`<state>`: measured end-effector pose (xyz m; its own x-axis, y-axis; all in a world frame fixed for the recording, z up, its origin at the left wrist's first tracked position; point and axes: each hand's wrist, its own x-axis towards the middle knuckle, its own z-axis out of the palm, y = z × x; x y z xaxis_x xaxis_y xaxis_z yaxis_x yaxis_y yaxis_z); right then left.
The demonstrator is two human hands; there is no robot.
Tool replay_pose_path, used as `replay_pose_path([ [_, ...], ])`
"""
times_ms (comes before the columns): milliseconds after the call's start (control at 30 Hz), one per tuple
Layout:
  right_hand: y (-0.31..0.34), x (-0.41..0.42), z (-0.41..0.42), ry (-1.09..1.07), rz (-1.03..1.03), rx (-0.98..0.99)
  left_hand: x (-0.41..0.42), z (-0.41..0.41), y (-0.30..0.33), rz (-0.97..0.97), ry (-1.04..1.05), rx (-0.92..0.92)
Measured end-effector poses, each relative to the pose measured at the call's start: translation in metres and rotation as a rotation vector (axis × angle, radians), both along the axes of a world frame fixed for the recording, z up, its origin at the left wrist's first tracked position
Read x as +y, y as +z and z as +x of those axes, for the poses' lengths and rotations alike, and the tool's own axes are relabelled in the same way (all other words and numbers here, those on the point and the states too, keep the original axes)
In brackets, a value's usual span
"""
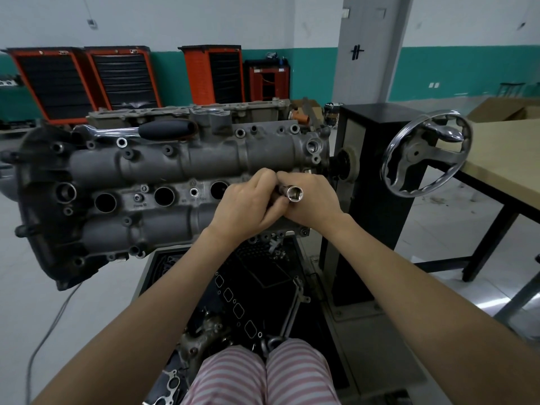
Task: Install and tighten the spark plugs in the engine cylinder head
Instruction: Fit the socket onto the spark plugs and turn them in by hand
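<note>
a: what's in the grip?

b: both hands meet over the right end of the cylinder head (175, 182). the left hand (248, 206) and the right hand (312, 200) have fingers curled around a chrome socket (293, 194), its open mouth facing the camera. whether a spark plug sits inside, i cannot tell.

a: and the plug holes?

b: three dark wells (163, 196) show in a row left of the hands; a fourth place lies hidden under them.

a: room around?

b: a ratchet (140, 130) lies along the head's far edge. just right stands the black stand column (377, 182) with its handwheel (425, 153), then a desk (502, 159) edge further right. near side, a tray of parts (257, 287) sits below the head. open floor to the left, with a cable (49, 325) trailing across.
</note>
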<state>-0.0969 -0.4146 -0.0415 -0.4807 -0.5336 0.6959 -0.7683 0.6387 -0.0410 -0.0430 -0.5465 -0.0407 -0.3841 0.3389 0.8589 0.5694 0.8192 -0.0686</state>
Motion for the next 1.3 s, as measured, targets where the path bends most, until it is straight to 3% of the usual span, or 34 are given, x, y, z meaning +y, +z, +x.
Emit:
replay_pose_path([
  [200,0.0012,0.0003,0.0003,0.005,-0.032,-0.075,-0.0007,-0.0067,-0.0022,0.031,0.140,0.042],
  [600,0.0015,0.0003,-0.0029,-0.013,0.045,-0.076,0.0009,-0.0010,0.0002,0.019,-0.027,-0.005],
  [1100,0.0011,0.0008,-0.0009,-0.018,-0.016,-0.091,-0.0003,-0.0093,-0.0049,0.064,0.137,0.007],
  [1300,0.0005,0.0010,0.0003,-0.004,0.013,-0.031,-0.0008,-0.0078,-0.0044,0.117,0.079,0.017],
])
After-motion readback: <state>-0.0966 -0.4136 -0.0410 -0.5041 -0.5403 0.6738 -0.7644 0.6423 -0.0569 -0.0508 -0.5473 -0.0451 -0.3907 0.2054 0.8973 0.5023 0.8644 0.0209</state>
